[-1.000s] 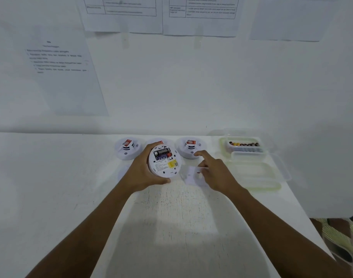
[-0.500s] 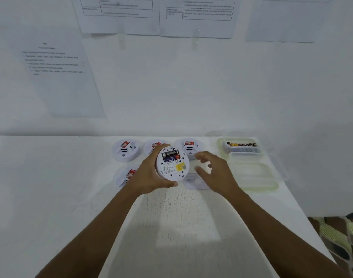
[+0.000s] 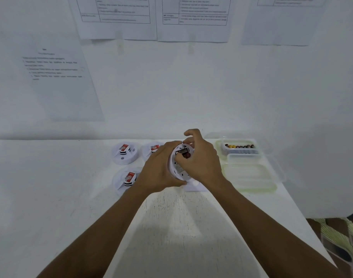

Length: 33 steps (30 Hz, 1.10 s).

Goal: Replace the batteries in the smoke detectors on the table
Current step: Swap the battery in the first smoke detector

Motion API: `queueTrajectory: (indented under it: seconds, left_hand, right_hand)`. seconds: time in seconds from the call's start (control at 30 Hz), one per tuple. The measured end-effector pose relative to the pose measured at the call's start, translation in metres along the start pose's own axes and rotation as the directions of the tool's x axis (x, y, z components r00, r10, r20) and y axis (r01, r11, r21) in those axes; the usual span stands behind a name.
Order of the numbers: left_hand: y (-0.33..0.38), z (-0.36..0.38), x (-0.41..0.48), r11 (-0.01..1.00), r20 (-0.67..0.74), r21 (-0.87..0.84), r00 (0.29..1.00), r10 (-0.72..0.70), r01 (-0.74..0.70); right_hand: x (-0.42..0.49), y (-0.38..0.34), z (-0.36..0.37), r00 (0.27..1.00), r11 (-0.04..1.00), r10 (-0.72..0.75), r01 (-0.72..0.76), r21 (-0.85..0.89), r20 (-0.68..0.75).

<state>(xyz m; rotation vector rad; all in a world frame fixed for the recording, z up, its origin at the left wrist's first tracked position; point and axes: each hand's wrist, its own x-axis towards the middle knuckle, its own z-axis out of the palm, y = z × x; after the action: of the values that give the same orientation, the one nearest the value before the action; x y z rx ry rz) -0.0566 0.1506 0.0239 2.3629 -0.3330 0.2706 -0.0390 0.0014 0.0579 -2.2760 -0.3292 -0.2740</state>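
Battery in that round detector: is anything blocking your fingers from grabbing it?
Nothing visible does. The left hand holds the smoke detector with its compartment open, and the right hand is at the exposed battery.

The head view looks forward and down from the near edge of the table [image 3: 51, 197]. It closely faces the wall [image 3: 191, 87].

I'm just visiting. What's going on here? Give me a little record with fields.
Left hand: grips one smoke detector, back toward the camera
Right hand: fingers at its open battery bay; grip unclear
Other detectors: three, lying on the table
Loose batteries: in a clear box at the right
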Motion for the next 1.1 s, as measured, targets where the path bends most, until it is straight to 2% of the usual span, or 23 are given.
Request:
queueTrajectory:
  seconds: [0.33, 0.5, 0.6, 0.67, 0.87, 1.0, 1.1]
  left_hand:
    - [0.011, -0.001, -0.006, 0.999, 0.005, 0.02, 1.0, -0.029, 0.029]
    - [0.002, 0.002, -0.005, 0.999, 0.021, -0.035, 0.999, -0.029, 0.029]
    - [0.002, 0.005, -0.001, 0.981, 0.075, -0.169, 0.994, -0.084, 0.096]
    - [-0.003, 0.011, 0.0, 0.955, 0.072, -0.287, 0.995, -0.063, 0.081]
    - [0.007, 0.019, -0.001, 0.941, 0.098, -0.329, 0.994, -0.044, 0.074]
    - [0.004, 0.025, 0.007, 0.935, 0.056, -0.353, 0.998, 0.026, -0.004]
    - [-0.001, 0.029, 0.014, 0.93, 0.037, -0.367, 0.999, 0.02, -0.005]
  right_hand:
    - [0.001, -0.008, 0.006, 0.997, 0.996, 0.044, -0.048, -0.078, -0.058]
    - [-0.003, -0.001, 0.005, 0.999, 1.0, 0.016, -0.017, -0.015, -0.048]
    - [-0.006, 0.007, 0.002, 0.998, 0.995, -0.057, 0.058, 0.083, -0.007]
    - [-0.008, 0.014, 0.001, 0.99, 0.987, -0.137, 0.137, 0.086, -0.007]
    - [-0.011, 0.03, -0.002, 0.94, 0.941, -0.338, 0.337, -0.029, -0.044]
    - [-0.004, 0.034, -0.033, 0.944, 0.936, -0.288, 0.312, 0.161, -0.161]
    - [0.006, 0.063, -0.067, 0.983, 0.975, -0.136, 0.155, 0.161, -0.12]
